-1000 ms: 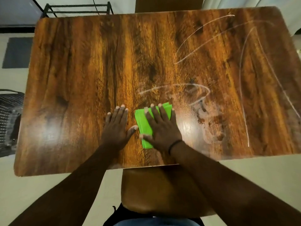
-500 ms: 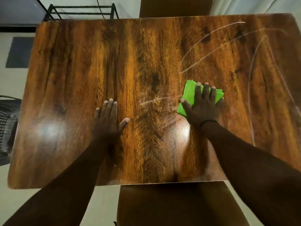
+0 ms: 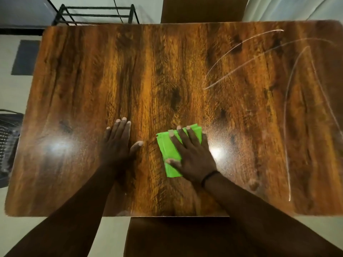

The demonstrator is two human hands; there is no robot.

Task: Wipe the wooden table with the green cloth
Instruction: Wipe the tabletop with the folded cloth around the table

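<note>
The wooden table (image 3: 167, 71) fills most of the view, glossy with dark grain. A folded green cloth (image 3: 168, 151) lies flat near the table's front middle. My right hand (image 3: 191, 154) presses down on it with straight, spread fingers. My left hand (image 3: 117, 143) rests flat on the bare wood a short way left of the cloth, thumb out toward it. White streaks (image 3: 241, 60) curve across the right part of the table, with one long arc (image 3: 286, 136) running toward the front right.
A brown chair seat (image 3: 167, 236) sits under the table's front edge, and another chair back (image 3: 202, 10) stands at the far side. A black metal rack (image 3: 96, 13) is behind the far left corner. A dark mesh basket (image 3: 7, 138) stands on the floor at left.
My right hand slid the cloth from the front middle out to the right and back toward the front middle. The white streak in the table's middle is gone. My left hand stayed flat.
</note>
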